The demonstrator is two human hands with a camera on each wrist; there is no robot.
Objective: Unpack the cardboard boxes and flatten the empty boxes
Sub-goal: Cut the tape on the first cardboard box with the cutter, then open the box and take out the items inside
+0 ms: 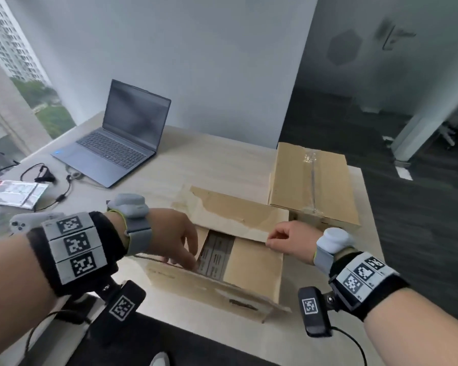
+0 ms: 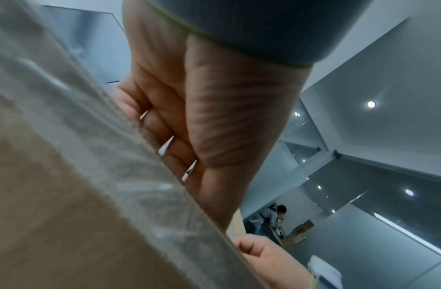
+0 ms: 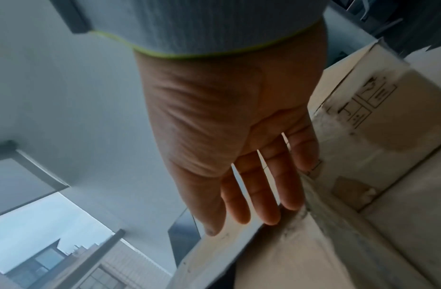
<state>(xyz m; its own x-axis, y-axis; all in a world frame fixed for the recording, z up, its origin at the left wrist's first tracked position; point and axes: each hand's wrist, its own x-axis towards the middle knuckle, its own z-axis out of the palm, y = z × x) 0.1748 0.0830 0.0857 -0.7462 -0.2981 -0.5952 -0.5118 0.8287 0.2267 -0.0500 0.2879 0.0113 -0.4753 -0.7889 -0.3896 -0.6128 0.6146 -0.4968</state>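
An open cardboard box [image 1: 251, 270] stands near the table's front edge, with grey printed packs [image 1: 214, 254] showing inside. My left hand [image 1: 188, 257] is at the box's left side. Its fingers hook over the edge of a taped flap [image 2: 78, 176] and reach inside, so the fingertips are hidden in the left wrist view. My right hand [image 1: 271, 240] pinches the right corner of the far flap [image 1: 230, 210], thumb on top. In the right wrist view its fingers [image 3: 271, 195] lie along that flap [image 3: 276, 264]. A second cardboard box [image 1: 312, 186], taped shut, sits behind to the right.
An open laptop [image 1: 122, 136] stands at the back left of the pale table [image 1: 217, 165]. Black cables [image 1: 45, 178] and a printed packet [image 1: 13, 194] lie at the far left. The table's right edge runs just past the sealed box, with dark carpet beyond.
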